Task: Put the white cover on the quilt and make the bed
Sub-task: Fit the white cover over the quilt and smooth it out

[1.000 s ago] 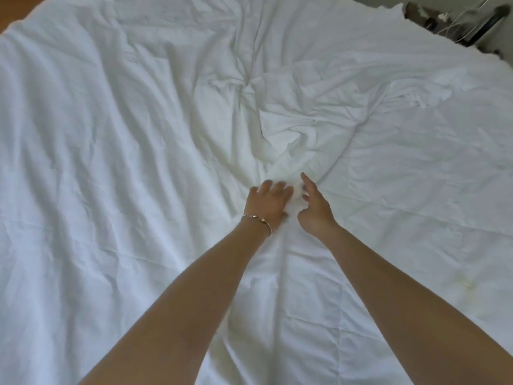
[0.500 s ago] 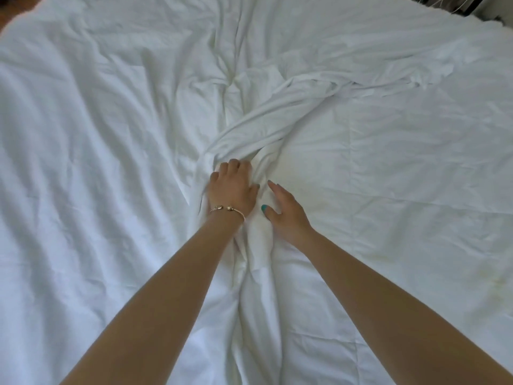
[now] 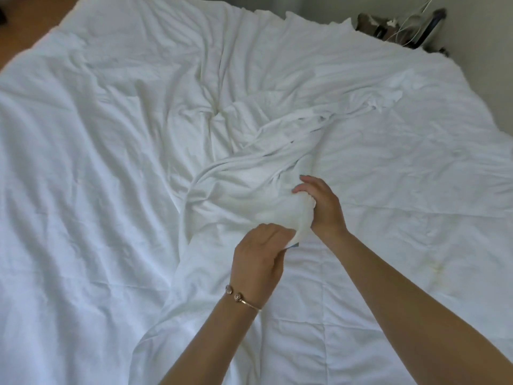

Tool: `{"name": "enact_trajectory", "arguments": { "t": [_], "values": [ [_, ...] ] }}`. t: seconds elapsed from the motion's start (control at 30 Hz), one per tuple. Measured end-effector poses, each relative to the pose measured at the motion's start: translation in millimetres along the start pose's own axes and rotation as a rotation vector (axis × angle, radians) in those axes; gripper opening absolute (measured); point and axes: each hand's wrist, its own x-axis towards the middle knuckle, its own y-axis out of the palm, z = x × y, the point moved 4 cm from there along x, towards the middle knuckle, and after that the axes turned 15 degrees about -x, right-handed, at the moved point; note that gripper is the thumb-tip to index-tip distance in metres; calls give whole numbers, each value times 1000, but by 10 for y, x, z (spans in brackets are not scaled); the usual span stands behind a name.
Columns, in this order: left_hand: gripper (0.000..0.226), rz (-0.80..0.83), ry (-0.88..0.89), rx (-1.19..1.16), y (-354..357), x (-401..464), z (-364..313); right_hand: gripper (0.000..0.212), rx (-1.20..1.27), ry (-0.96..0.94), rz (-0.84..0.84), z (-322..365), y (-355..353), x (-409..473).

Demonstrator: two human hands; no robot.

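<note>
Half a second ago the left hand (image 3: pixel 258 257) lay curled on a ridge of cloth with the right hand (image 3: pixel 323 207) flat beside it; now both have drawn nearer the wearer and lifted a thick wad of fabric (image 3: pixel 280 209) between them, just right of the frame's centre. The left hand's fingers are curled over the lower end of the wad, and the right hand's thumb and fingers wrap around its upper end, so both hands have hold of the same bunch. The white cover (image 3: pixel 116 190) spreads wrinkled over most of the bed, from the upper left down to the lower edge of the frame, with long creases running out from the gathered spot toward the upper right. The flatter stitched panel in the lower right looks like the quilt (image 3: pixel 374 315), though where one layer ends and the other begins is hard to tell. Gathering the cloth this way suggests the person is finding a corner or edge to work the cover onto the quilt; the bed is far from made. A bracelet (image 3: pixel 244 300) sits on the left wrist, and clutter with cables (image 3: pixel 399 26) fills the upper right corner.
</note>
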Motion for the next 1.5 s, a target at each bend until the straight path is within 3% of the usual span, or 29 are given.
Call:
{"name": "enact_trajectory", "arguments": {
  "t": [0.07,0.17,0.23,0.27,0.3,0.37,0.47,0.57,0.63,0.73,0.8,0.87,1.0,1.13,1.23,1.37,1.4,1.5],
  "values": [
    [13,40,-148,102,-25,-135,-43,37,-79,-8,19,-203,-158,-288],
    [31,271,-371,107,116,-374,-23,43,-149,1,23,-353,-384,-813],
    [23,377,-362,223,203,-515,-62,44,-185,-23,-41,-409,-560,-1088],
    [29,405,-386,299,219,-566,-97,46,-150,0,-87,-449,-667,-1229],
    [33,399,-428,355,223,-610,-112,50,-80,63,-131,-468,-801,-1370],
    [18,377,-621,360,177,-639,-261,58,78,258,-217,-508,-1091,-1649],
    [19,289,-856,61,265,-731,-596,61,382,554,-336,-636,-1378,-1996],
    [21,246,-829,-100,449,-762,-1009,63,772,761,-349,-807,-1520,-2227],
    [31,314,-826,-93,549,-797,-1242,58,676,669,-261,-886,-1673,-2359],
    [71,435,-814,50,648,-948,-1511,38,175,358,44,-1036,-1936,-2584],
    [75,525,-717,189,739,-1108,-1702,57,-344,109,321,-1261,-2045,-2812],
    [73,623,-647,291,889,-1309,-1941,72,-706,-122,558,-1530,-2145,-3086],
    [73,812,-612,320,1551,-1762,-2490,63,-889,-286,771,-2134,-2502,-3648],
    [65,940,-682,175,2496,-2206,-2834,72,-1005,-258,838,-2940,-2785,-4231],
    [60,989,-704,44,3027,-2523,-3050,75,-1020,-133,848,-3529,-2953,-4683],
    [42,1002,-701,110,3372,-2859,-3236,67,-1022,49,856,-4076,-2905,-5171],
    [37,977,-719,162,3399,-2900,-3266,63,-970,41,770,-4120,-2874,-5227],
    [32,969,-667,426,3366,-2952,-3324,53,-727,-283,281,-4003,-2869,-5321]
  ]
}}
